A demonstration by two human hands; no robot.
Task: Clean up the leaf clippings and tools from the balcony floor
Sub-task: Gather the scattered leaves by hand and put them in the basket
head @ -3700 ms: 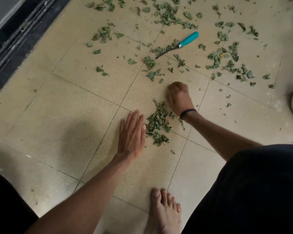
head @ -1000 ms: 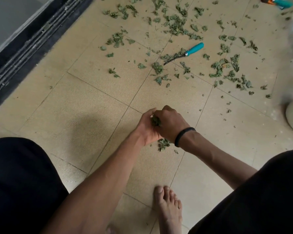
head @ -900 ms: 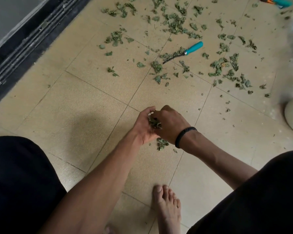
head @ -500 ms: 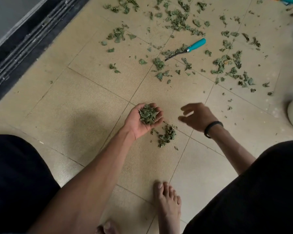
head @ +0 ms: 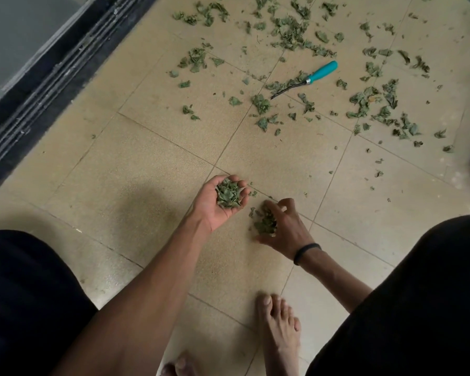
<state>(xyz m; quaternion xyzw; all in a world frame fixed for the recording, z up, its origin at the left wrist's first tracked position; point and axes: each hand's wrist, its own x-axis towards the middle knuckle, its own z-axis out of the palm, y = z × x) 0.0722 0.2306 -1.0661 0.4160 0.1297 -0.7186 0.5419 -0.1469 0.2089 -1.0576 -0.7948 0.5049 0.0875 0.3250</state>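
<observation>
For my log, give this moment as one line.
left hand: cups leaves | right hand: gathering pile | tool: on floor

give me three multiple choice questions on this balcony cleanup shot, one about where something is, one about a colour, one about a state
1. Where does the hand tool lie?
A. among the scattered clippings on the floor
B. in the left hand
C. on the door track

2. What colour is the tool's handle?
A. red
B. teal
C. yellow

3. What is the left hand doing?
A. lying flat on the tiles
B. gripping the tool
C. cupping a heap of leaf clippings

Answers:
1. A, it rests on the tiles with leaf bits around its metal end, far from both hands.
2. B, the handle is plainly teal.
3. C, the palm faces up with the fingers curled round the heap, while the right hand claws at a small pile on the floor.
</observation>
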